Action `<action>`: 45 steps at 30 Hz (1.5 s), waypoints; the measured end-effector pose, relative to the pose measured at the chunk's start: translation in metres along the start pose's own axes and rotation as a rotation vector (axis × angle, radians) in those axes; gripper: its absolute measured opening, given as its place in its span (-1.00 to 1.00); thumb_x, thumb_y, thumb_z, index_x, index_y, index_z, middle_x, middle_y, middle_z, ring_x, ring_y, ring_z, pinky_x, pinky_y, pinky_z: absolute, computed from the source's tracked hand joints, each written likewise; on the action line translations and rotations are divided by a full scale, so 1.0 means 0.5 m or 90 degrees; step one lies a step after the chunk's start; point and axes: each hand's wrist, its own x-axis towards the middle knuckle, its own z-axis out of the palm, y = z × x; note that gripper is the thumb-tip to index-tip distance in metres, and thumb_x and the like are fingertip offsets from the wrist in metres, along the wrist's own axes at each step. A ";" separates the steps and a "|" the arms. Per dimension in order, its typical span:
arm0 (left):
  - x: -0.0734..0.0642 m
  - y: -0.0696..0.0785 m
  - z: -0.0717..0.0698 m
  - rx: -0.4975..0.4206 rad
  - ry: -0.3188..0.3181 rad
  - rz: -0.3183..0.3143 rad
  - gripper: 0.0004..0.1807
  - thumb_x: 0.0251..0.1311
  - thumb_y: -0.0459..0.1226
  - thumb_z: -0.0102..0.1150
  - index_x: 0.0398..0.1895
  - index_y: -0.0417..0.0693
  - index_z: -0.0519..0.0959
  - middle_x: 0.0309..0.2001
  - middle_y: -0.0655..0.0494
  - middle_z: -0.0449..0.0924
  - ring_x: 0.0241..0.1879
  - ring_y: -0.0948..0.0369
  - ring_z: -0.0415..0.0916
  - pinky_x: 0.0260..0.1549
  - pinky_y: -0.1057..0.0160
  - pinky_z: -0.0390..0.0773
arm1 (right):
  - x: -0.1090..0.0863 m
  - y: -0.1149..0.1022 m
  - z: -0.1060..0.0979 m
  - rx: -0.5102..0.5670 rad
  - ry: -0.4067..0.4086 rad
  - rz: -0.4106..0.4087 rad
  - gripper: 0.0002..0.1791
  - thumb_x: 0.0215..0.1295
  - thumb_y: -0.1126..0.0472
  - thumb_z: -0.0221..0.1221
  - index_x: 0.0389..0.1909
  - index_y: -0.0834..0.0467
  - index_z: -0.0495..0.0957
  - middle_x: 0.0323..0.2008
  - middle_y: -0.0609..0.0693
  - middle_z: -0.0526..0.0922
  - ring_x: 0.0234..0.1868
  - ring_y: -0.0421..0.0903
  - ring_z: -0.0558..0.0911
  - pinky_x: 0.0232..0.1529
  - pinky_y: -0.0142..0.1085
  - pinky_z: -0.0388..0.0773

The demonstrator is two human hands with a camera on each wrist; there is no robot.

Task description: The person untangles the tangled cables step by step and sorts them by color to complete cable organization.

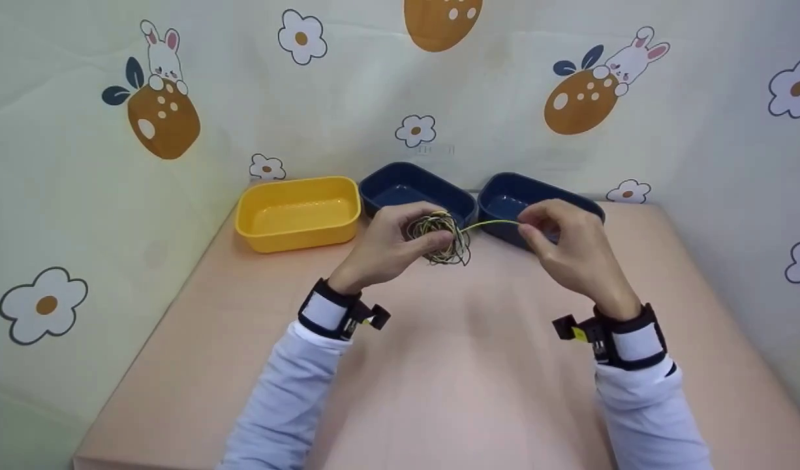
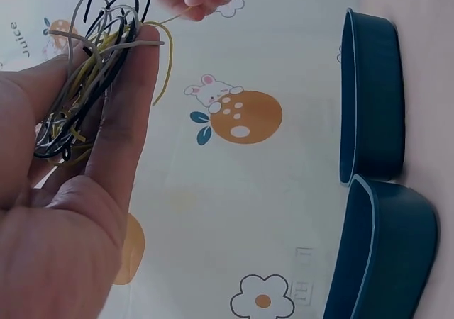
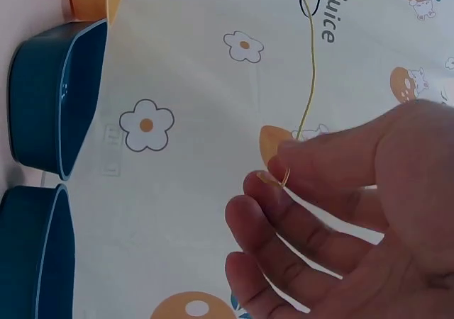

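Holding the bundle: left hand (image 1: 397, 245); thumb across the front, fingers behind; clamped on a wire bundle (image 1: 432, 226) of black, white and yellow strands
Pinching the strand: right hand (image 1: 569, 245); thumb and index fingertip together on a yellow strand (image 1: 494, 221); a short end pokes out between them; the other fingers stand slightly apart
Wire bundle, place: in the left hand, raised above the table (image 1: 478, 391), before the middle navy tray (image 1: 400, 171); it looks like thin coated wire, though the material is uncertain
Strand, done: one yellow length partly free, spanning the gap between the hands; I judge this an early stage of untangling
Tangle, left: the strand's other end seems to run into the bundle; most strands there lie looped together, so nearly all the separating looks undone
Trays: yellow tray (image 1: 299, 238), middle navy tray, right navy tray (image 1: 537, 189); set along the back; no readable brand
Backdrop (image 1: 348, 98) writing: "Juice" (image 2: 21, 39), legible in both wrist views; faint boxed characters too, unclear
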 end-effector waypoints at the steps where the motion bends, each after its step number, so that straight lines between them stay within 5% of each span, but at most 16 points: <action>1: -0.001 0.001 0.002 0.001 -0.005 -0.003 -0.70 0.38 -0.17 0.41 0.06 -0.13 0.73 -0.11 0.10 0.78 -0.16 0.23 0.73 -0.13 0.22 0.80 | -0.001 -0.003 0.003 0.007 -0.017 -0.011 -0.89 0.43 0.32 0.36 -0.08 0.21 0.74 -0.19 0.01 0.78 -0.19 -0.14 0.69 -0.11 -0.58 0.54; 6: -0.003 -0.002 0.014 0.015 -0.049 -0.005 -0.71 0.38 -0.14 0.41 0.06 -0.06 0.74 -0.11 0.13 0.79 -0.18 0.25 0.71 -0.13 0.23 0.79 | -0.005 -0.017 0.021 0.081 -0.074 -0.073 -0.90 0.44 0.22 0.38 -0.09 0.04 0.79 -0.23 -0.16 0.77 -0.26 -0.21 0.65 -0.21 -0.51 0.55; 12: -0.001 -0.007 0.022 0.022 -0.104 0.004 -0.69 0.44 -0.13 0.33 0.12 -0.07 0.71 -0.11 0.13 0.78 -0.20 0.29 0.67 -0.13 0.25 0.77 | -0.002 -0.025 0.038 0.140 -0.081 -0.097 -0.89 0.42 0.24 0.39 -0.24 -0.05 0.83 -0.45 -0.19 0.57 -0.45 -0.20 0.47 -0.45 -0.44 0.37; 23: 0.001 -0.007 0.011 -0.037 -0.140 -0.026 -0.65 0.61 -0.18 0.10 0.29 -0.12 0.63 -0.03 0.04 0.75 -0.10 0.18 0.67 -0.07 0.19 0.79 | 0.002 -0.018 0.039 0.113 -0.027 -0.097 -0.83 0.34 0.34 0.43 -0.32 -0.03 0.83 -0.47 -0.17 0.58 -0.49 -0.21 0.46 -0.50 -0.47 0.33; 34: 0.000 -0.011 0.005 -0.088 -0.126 -0.008 -0.69 0.56 -0.35 0.15 0.27 -0.19 0.60 0.06 -0.09 0.72 0.00 0.12 0.71 0.03 0.11 0.82 | 0.004 -0.012 0.043 0.091 0.050 -0.072 -0.90 0.34 0.39 0.42 -0.37 0.16 0.79 -0.51 -0.09 0.52 -0.52 -0.21 0.44 -0.54 -0.50 0.30; 45: -0.002 -0.015 -0.009 -0.059 -0.066 0.017 -0.68 0.47 -0.49 0.19 0.23 -0.24 0.65 0.12 -0.12 0.75 0.03 0.10 0.78 0.08 0.16 0.80 | 0.007 -0.005 0.039 0.059 0.103 -0.017 -0.91 0.37 0.39 0.39 -0.36 0.20 0.75 -0.48 -0.02 0.54 -0.50 -0.18 0.44 -0.49 -0.49 0.29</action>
